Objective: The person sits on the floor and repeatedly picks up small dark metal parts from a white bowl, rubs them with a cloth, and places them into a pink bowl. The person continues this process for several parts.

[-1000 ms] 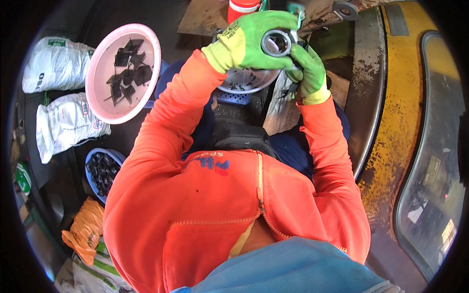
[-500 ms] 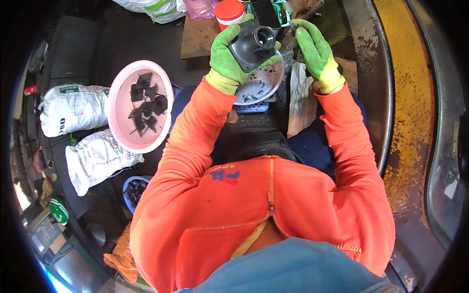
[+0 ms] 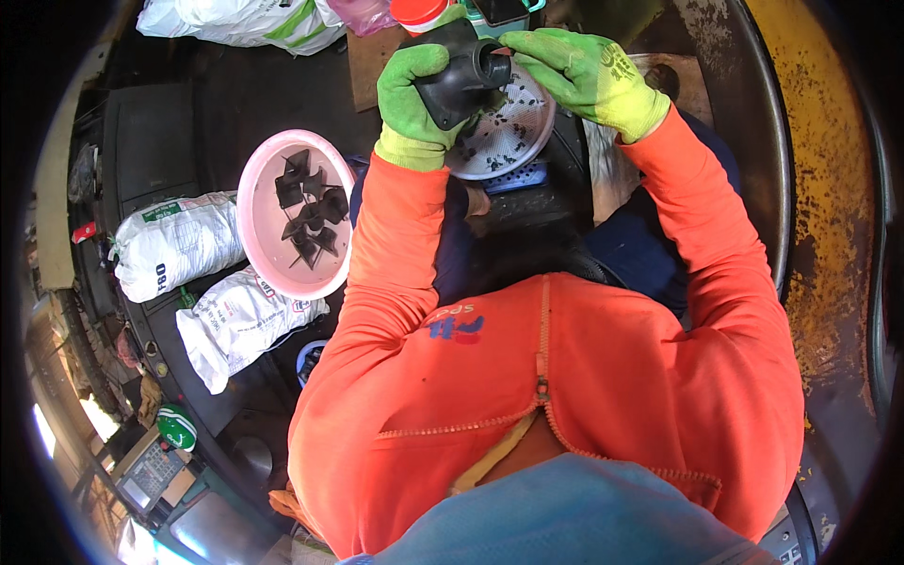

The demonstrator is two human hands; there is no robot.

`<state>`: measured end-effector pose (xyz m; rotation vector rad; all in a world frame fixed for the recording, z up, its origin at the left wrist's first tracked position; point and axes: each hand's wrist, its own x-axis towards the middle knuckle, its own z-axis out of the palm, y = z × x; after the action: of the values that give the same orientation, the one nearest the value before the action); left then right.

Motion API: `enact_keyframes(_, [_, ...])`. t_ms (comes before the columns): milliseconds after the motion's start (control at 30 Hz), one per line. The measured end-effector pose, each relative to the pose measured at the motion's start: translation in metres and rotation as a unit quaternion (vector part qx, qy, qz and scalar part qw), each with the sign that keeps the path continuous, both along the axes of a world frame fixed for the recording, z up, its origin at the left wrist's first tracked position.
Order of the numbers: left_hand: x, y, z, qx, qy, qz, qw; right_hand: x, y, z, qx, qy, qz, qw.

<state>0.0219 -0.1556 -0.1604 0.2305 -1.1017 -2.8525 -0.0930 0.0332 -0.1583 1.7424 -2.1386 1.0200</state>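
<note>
My left hand [image 3: 411, 99], in a green and yellow glove, grips a black molded plastic part [image 3: 454, 80] with a flat flange and a round hollow collar. The collar faces right. My right hand [image 3: 579, 75], gloved the same way, pinches a small thin piece with a reddish-brown tip [image 3: 501, 51] against the collar's rim; most of that piece is hidden by the fingers. Below both hands sits a white mesh basket [image 3: 529, 155] scattered with small black scraps. To the left, a pink basin [image 3: 266, 221] holds several black plastic parts [image 3: 309, 221].
White sacks [image 3: 179, 247] [image 3: 240, 320] lie left of the basin, and another sack [image 3: 247, 21] lies at the far left. A blue basket [image 3: 523, 177] stands under the mesh one. Beyond my hands are a red-lidded tub [image 3: 420, 11] and a board [image 3: 370, 66]. Rusty yellow metal [image 3: 833, 217] borders the right.
My right hand has moved left, bringing its thin piece to the collar's rim. My left hand has turned the black part so its collar points more to the right. The whole view has shifted.
</note>
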Motion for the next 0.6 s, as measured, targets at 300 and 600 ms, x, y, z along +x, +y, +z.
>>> enact_keyframes(300, [0.003,0.002,0.001,-0.021,0.067,0.051,0.996,0.012,-0.008,-0.015,-0.009,-0.155,-0.001,0.988])
enact_keyframes(600, [-0.002,0.009,-0.001,-0.047,0.178,0.123,0.975,0.039,-0.013,-0.015,-0.029,-0.406,0.02,0.913])
